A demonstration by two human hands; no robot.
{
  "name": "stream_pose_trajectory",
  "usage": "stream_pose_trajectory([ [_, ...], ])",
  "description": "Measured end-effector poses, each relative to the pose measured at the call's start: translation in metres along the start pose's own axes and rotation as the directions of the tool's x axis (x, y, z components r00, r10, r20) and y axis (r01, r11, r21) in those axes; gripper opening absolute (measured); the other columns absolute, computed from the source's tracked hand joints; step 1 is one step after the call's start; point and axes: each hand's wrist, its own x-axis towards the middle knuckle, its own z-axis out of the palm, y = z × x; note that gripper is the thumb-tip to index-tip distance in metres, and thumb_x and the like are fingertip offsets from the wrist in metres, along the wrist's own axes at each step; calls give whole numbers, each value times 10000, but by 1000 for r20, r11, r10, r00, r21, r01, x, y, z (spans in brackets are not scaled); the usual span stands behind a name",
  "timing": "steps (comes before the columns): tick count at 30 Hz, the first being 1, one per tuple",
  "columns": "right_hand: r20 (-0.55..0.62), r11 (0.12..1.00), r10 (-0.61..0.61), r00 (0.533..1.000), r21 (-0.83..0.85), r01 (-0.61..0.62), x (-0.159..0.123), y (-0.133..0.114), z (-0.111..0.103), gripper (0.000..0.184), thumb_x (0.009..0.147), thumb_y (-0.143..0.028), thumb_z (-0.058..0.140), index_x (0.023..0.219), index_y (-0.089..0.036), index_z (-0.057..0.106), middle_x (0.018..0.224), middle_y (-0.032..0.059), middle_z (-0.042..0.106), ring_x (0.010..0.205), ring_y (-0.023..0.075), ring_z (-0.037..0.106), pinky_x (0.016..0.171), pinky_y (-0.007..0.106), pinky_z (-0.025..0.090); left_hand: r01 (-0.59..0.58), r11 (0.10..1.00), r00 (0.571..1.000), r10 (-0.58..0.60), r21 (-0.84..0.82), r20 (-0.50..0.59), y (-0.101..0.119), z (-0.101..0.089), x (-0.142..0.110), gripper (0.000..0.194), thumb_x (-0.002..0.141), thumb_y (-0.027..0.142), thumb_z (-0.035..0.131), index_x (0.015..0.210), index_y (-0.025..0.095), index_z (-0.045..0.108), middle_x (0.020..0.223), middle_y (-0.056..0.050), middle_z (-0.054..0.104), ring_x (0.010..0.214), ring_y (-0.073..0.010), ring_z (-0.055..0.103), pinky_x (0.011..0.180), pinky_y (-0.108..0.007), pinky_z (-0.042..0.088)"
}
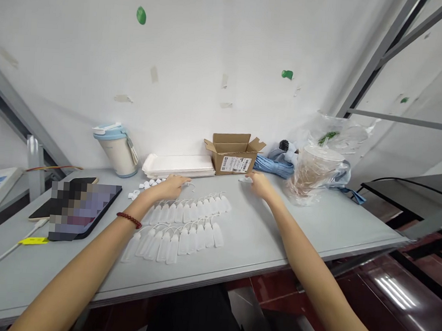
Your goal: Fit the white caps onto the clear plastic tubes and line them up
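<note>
My left hand (174, 186) is closed above the rear row of tags, fingertips pinched on a thin white cord (193, 185) that curls out from them. My right hand (259, 183) pinches a small translucent plastic piece (244, 179) just in front of the cardboard box. Between my arms, translucent white tags (173, 247) with cord loops lie in two overlapping rows on the grey table (245, 258). Small white plastic parts (149, 184) are heaped beside my left wrist, partly hidden by it.
An open cardboard box (236, 164) and a stack of white trays (183, 166) stand against the wall. At left are a tumbler (116, 150), a tablet (96, 212) and a phone (65, 197). A plastic-wrapped cup (314, 174) and blue fabric (274, 165) lie right.
</note>
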Motion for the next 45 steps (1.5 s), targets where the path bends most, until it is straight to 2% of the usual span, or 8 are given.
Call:
stream_pose_trajectory([
  [7, 66, 999, 36, 997, -35, -34, 4, 9, 8, 405, 787, -120, 580, 1192, -99, 572, 1149, 157, 647, 1050, 267, 599, 866, 311, 436, -36, 998, 997, 33, 46, 68, -1, 9, 3, 558, 747, 35, 313, 1247, 116, 549, 1279, -119, 567, 1164, -241, 501, 1010, -351, 336],
  [12, 41, 999, 30, 999, -38, -29, 5, 1, 10, 230, 805, -145, 573, 1025, -122, 635, 1075, 152, 673, 1000, 256, 610, 831, 308, 439, -34, 990, 996, 22, -137, -91, -8, 13, -7, 449, 757, 118, 356, 1090, 152, 654, 1185, -104, 631, 1121, -256, 532, 976, -365, 378],
  [15, 23, 1000, -10, 1000, -15, 10, 2, -13, 12, 175, 797, -132, 581, 962, -138, 639, 1063, 131, 676, 993, 233, 608, 831, 294, 436, -12, 940, 967, -75, -340, -243, -6, 5, -21, 376, 777, 208, 388, 1014, 170, 678, 1125, -93, 663, 1076, -260, 566, 927, -369, 414],
  [18, -10, 992, -95, 995, 81, 95, -5, -36, 14, 176, 807, -149, 582, 980, -154, 619, 1056, 94, 678, 969, 189, 613, 825, 271, 444, -36, 804, 916, -211, -594, -341, 3, -5, -37, 277, 765, 305, 511, 942, 185, 686, 1054, -83, 687, 966, -249, 602, 845, -370, 448],
  [22, -150, 818, -283, 947, 478, 320, -23, -73, 14, 172, 821, -245, 577, 974, -170, 602, 956, 64, 691, 839, 168, 636, 671, 261, 484, -147, 347, 933, -262, -926, -246, 21, -10, -47, 263, 675, 358, 702, 848, 161, 682, 937, -85, 701, 795, -180, 609, 761, -325, 466],
  [25, -209, 712, -332, 920, 585, 389, -38, -94, 16, 203, 819, -253, 579, 1002, -164, 590, 962, 71, 676, 853, 158, 640, 704, 269, 502, -153, 214, 954, -221, -965, -201, 33, -8, -48, 260, 653, 351, 749, 811, 155, 686, 861, -67, 698, 709, -136, 584, 744, -309, 468],
  [33, -232, 599, -358, 904, 686, 413, -57, -114, 23, 197, 829, -269, 581, 1010, -191, 574, 940, 57, 664, 853, 157, 643, 749, 317, 546, -93, 408, 976, -143, -908, -164, 50, -9, -51, 281, 737, 428, 655, 784, 151, 667, 749, -51, 674, 682, -153, 598, 683, -306, 500],
  [45, -282, 630, -421, 862, 593, 502, -61, -116, 24, 195, 848, -215, 554, 1039, -183, 534, 950, 73, 648, 847, 151, 632, 678, 276, 555, -108, 463, 972, -135, -880, -190, 52, -6, -52, 273, 764, 399, 632, 910, 169, 636, 686, -15, 640, 661, -141, 587, 596, -256, 458],
])
